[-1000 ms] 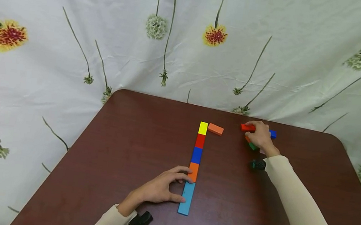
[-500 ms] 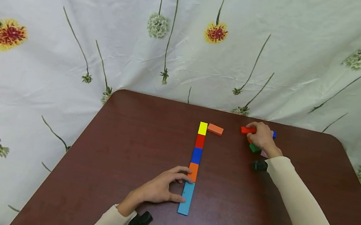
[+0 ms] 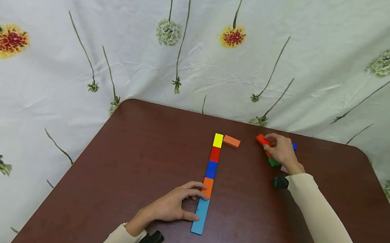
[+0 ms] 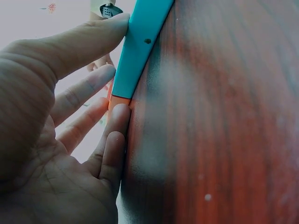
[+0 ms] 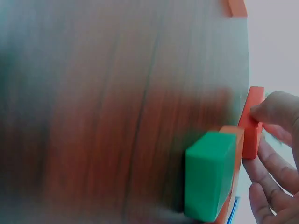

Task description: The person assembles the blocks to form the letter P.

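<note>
A row of flat blocks runs toward me: yellow [image 3: 218, 140], red [image 3: 215, 154], blue [image 3: 211, 170], orange [image 3: 207, 189] and a longer light blue one [image 3: 199, 216]. My left hand [image 3: 169, 204] rests against the row's left side. Its thumb touches the light blue block, and its fairly straight fingers reach the orange block. At the far right, my right hand [image 3: 283, 150] pinches a red block [image 5: 252, 135] between thumb and fingers. Right beside that block lie a green block [image 5: 208, 175] and an orange one [image 5: 238, 135], partly hidden by the hand in the head view.
A coral block [image 3: 231, 141] lies just right of the yellow end. Under and behind the right hand show a blue block [image 3: 294, 146] and a pink one [image 3: 284, 169]. The brown table [image 3: 132, 146] meets a flowered white cloth [image 3: 203, 57] at its far edge.
The red block in my right hand has turned from nearly level to slanted, its free end shifting slightly left. My left hand and the row keep their places.
</note>
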The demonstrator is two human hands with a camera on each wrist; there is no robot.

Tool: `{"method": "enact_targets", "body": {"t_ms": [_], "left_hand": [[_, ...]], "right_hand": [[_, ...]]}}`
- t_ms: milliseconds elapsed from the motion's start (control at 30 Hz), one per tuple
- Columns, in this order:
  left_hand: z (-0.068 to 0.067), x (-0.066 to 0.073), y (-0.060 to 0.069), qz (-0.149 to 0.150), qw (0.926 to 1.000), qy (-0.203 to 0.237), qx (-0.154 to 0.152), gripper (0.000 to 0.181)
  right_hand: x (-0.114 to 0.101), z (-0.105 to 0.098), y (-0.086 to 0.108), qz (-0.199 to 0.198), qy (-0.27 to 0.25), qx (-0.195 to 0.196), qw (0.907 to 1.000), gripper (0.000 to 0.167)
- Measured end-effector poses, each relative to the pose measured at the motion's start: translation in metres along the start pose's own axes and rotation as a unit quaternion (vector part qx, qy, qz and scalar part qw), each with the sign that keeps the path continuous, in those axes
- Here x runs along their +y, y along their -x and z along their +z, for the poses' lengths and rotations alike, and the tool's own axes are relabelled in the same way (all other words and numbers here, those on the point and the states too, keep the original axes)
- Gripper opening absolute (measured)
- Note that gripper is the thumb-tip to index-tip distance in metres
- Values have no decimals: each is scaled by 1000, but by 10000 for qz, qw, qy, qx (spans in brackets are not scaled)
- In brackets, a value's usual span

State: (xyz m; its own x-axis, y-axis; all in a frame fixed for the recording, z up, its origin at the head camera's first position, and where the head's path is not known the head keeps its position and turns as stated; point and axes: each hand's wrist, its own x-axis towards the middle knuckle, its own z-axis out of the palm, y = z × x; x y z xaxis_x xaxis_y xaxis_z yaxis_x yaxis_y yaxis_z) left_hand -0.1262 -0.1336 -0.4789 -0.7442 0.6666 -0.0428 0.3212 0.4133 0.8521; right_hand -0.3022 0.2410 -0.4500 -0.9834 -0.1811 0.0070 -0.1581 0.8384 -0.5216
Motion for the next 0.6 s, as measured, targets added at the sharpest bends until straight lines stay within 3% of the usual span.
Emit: {"method": "enact_targets", "body": {"t_ms": [233,600], "left_hand": [[0,0,-1,-60,10000,-12,-38,45],[-3,1,-1,-79,10000,-8,-21,46]], "right_hand": [[-9,14,9,-355,-242,140,9990,38],[-16,33,19,-655,-253,-55,9975,38]]}}
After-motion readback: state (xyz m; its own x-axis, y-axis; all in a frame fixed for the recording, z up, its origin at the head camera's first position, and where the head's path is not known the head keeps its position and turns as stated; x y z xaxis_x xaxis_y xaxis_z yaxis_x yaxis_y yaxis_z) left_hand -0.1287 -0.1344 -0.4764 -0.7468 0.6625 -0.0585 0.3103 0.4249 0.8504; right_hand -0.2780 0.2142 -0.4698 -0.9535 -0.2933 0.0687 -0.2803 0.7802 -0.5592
